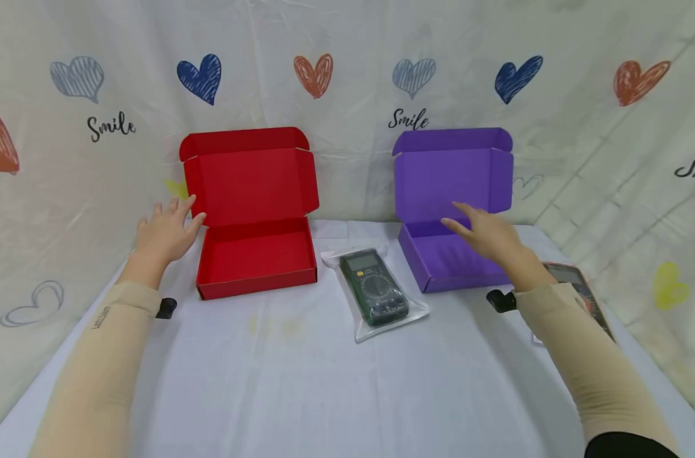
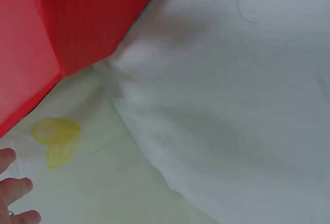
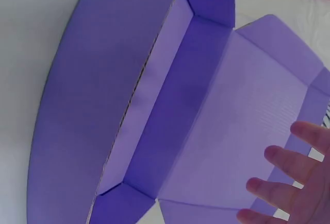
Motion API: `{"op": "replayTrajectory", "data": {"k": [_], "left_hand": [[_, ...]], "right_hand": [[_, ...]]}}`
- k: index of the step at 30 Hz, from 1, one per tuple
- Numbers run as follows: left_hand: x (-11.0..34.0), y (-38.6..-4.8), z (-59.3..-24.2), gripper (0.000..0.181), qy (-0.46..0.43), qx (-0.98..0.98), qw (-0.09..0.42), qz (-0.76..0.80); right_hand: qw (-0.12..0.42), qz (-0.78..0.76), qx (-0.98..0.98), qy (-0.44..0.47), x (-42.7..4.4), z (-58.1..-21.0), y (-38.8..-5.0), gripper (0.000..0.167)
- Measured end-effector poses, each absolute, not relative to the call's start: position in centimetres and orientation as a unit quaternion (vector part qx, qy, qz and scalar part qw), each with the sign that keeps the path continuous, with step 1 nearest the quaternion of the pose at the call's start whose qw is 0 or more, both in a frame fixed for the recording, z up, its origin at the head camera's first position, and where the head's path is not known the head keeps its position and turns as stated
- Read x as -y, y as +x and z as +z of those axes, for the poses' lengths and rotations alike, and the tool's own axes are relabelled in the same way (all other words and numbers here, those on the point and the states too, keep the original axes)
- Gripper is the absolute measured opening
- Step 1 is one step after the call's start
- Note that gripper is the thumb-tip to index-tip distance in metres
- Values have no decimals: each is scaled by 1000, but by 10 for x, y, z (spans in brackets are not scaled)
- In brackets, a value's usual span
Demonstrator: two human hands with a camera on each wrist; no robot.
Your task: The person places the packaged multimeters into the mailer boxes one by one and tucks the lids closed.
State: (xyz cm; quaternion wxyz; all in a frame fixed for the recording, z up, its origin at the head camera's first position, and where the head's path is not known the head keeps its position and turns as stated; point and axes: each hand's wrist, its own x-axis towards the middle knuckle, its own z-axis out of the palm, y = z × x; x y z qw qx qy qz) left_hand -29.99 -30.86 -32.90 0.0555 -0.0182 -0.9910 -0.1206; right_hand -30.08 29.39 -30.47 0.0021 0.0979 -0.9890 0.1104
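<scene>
Opening looks done — the red box and purple box stand lids-up near the tabletop's far edge; the bagged meter, between them, is not yet in either. Left hand and right hand hold nothing, fingers spread.

Left box solid red; right box plain purple. Between them I read a multimeter as dark green with a yellow button, its bag clear. Table cloth white, faint yellowish stains near. Far backdrop off-white, printed with scribbled hearts, blue, orange-red and yellow, black "Smile" lettering. Sleeves beige.
</scene>
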Motion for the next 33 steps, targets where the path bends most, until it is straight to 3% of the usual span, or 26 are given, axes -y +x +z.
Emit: {"op": "replayTrajectory", "data": {"k": [33], "left_hand": [[310,-280,-342,69,-64,992,55,-93]], "right_hand": [[60,184,959,207,-218,-316,-250,59]]}}
